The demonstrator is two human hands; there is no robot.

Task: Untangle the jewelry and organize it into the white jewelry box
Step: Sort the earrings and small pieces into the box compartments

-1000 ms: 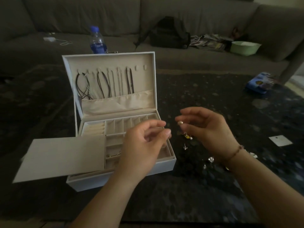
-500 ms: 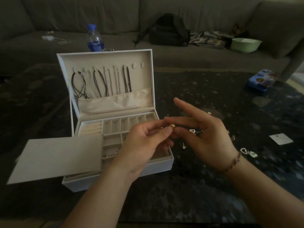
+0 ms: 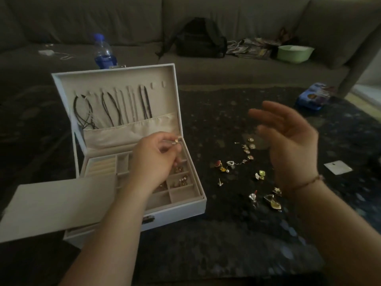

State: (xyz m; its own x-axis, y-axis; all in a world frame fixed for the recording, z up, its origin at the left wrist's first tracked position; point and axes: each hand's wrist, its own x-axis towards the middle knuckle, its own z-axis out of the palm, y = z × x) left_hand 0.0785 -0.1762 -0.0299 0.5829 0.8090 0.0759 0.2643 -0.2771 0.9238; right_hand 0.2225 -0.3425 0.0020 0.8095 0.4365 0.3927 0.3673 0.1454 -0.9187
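The white jewelry box stands open on the dark table, with several cord necklaces hanging inside its raised lid. My left hand hovers over the box's small compartments and pinches a small gold earring between thumb and fingertips. A few gold pieces lie in the right-hand compartments. My right hand is lifted over the table with fingers spread and holds nothing. Several loose earrings and charms lie scattered on the table between the box and my right wrist.
A beige tray lid sticks out from the box to the left. A water bottle stands behind the box. A white card and a blue packet lie at the right. A sofa with a black bag and a green bowl fills the background.
My hands were together passing the earring; the left hand has carried it left over the box, and the right hand has let go and drawn away to the right, open.
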